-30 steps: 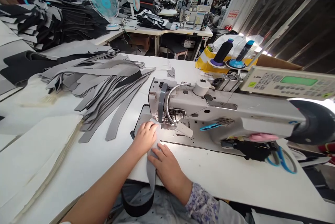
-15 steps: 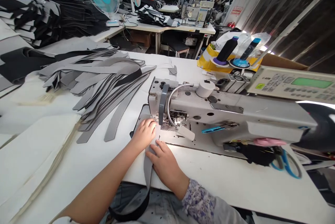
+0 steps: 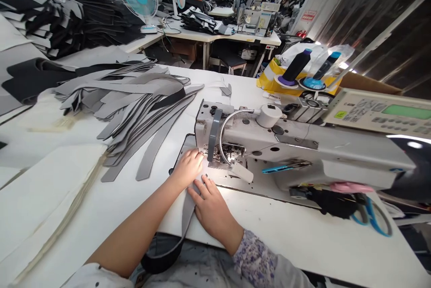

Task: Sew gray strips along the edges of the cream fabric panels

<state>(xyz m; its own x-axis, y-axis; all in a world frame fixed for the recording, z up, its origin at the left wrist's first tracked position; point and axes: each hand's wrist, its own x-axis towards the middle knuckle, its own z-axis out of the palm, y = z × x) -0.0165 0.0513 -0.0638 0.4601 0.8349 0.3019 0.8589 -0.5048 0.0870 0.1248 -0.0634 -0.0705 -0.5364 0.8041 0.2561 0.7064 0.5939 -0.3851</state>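
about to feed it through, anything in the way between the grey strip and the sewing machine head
Nothing visible blocks it. The grey strip lies under the left hand and right hand, running up to the sewing machine head. Only those hands cover it, and the left fingertips hide the exact needle spot.

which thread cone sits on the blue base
The slimmer thread cone, further right in view, dark with a blue tip; the other thread cone stands on a purple base.
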